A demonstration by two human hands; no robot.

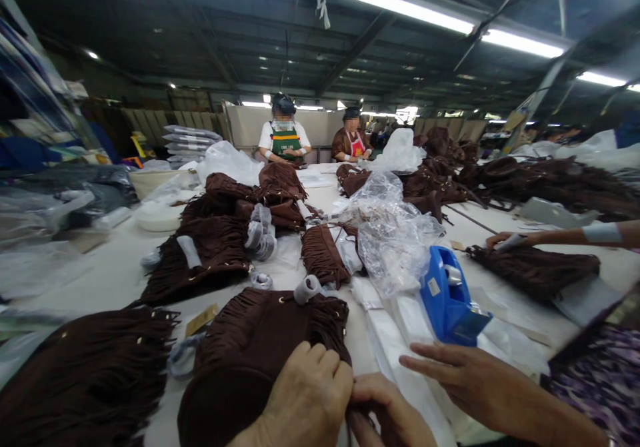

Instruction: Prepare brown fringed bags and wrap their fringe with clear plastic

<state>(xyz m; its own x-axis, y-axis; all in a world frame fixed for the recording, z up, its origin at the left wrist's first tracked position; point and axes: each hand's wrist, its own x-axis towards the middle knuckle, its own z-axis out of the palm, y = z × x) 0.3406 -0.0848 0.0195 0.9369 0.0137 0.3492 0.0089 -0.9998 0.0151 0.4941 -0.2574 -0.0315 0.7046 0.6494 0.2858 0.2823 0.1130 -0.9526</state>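
Observation:
A dark brown fringed bag [250, 340] lies on the table right in front of me, its rounded base toward me. My left hand [310, 387] is closed in a fist at the bag's right side, with its edge in the grip. Close against it, my right hand [387, 410] has bent fingers pinching at the same edge; a bit of dark brown shows by its fingertips. A grey wrapped roll [307, 290] sits at the bag's top edge. A tan tag [201, 319] and a plastic-wrapped piece [184, 356] lie to its left.
A co-worker's hand [460, 374] reaches in from the right, near a blue tape dispenser [453, 300]. Another hand [510, 240] rests on a brown bag [540, 274]. Clear plastic [390, 227], white bags [395, 327] and more fringed bags [205, 254] cover the table. Two people [284, 142] work opposite.

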